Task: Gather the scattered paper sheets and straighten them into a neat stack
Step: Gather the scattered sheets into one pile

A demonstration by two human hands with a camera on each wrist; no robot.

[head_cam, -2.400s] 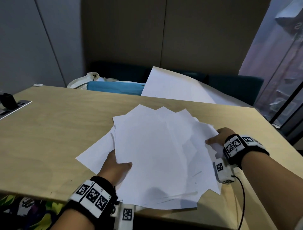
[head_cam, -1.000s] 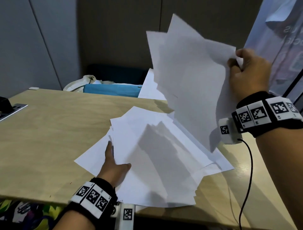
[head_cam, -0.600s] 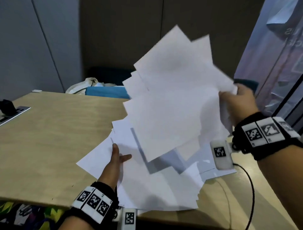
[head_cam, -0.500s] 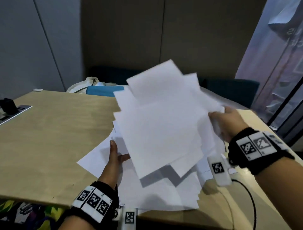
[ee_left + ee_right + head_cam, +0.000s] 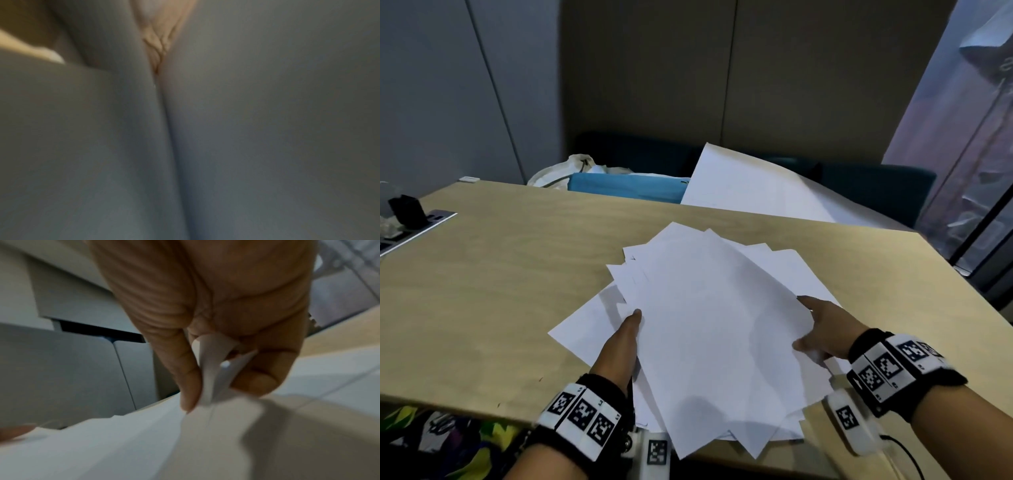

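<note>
A fanned pile of white paper sheets (image 5: pixel 715 325) lies on the wooden table (image 5: pixel 500 291), overhanging its near edge. My left hand (image 5: pixel 619 346) lies flat at the pile's left side; one straight finger shows and the others are hidden under the top sheets. In the left wrist view only a strip of the left hand (image 5: pixel 158 40) appears between two blurred sheets (image 5: pixel 267 129). My right hand (image 5: pixel 822 332) holds the pile's right edge. The right wrist view shows the right hand (image 5: pixel 218 391) pinching the curled edges of a few sheets (image 5: pixel 144 443) between thumb and finger.
A large white sheet (image 5: pixel 750 185) leans behind the table's far edge, beside a blue flat item (image 5: pixel 626 185) and a white bag (image 5: pixel 561 171). A black device (image 5: pixel 407 212) sits on a grey strip at far left. Dark teal seating (image 5: pixel 876 185) stands behind.
My right hand swung the lifted bundle of sheets down and laid it on the sheets on the table. It now covers my left fingers, which stayed at the pile's left side.
</note>
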